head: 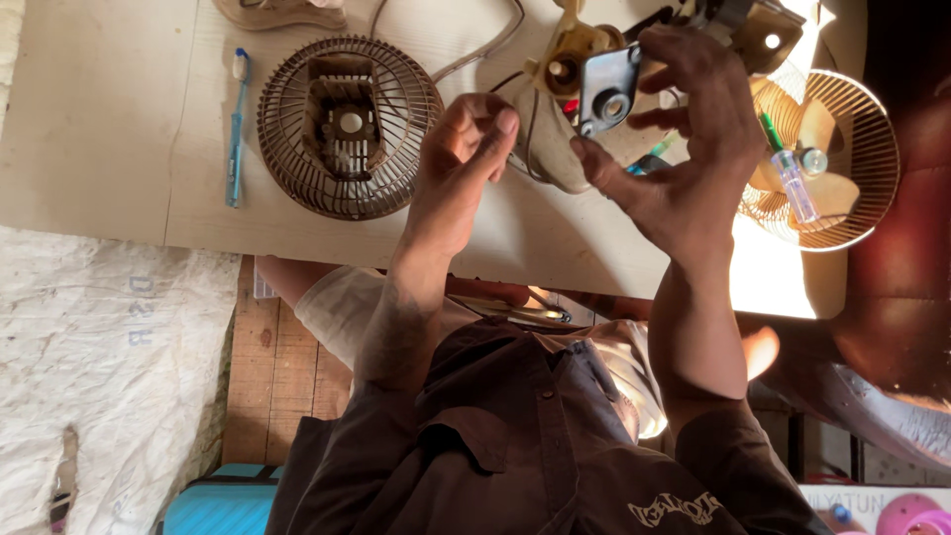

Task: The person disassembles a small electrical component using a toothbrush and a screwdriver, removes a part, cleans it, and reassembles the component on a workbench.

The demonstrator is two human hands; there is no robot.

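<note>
Looking down through the head camera, I see my right hand (684,139) spread around a small fan motor (604,84), fingers curled over its top and the thumb reaching in from below, so the motor's grey metal plate with its round bearing hole faces me. My left hand (461,163) sits just beside it, fingertips pinched together near the motor's lower edge; whether anything small sits between them I cannot tell. The motor hangs above the pale wooden table (109,119), its cream plastic housing (570,45) behind it and a cable (485,45) looping off toward the far edge. Left of my hands, a brown wire fan guard (349,127) lies flat on the table, well apart from the motor. Farther left lies a blue toothbrush (236,129). On the right, a second guard (842,159) holds the beige fan blades (812,129), with a clear-handled screwdriver (792,178) resting across them in bright sunlight.
</note>
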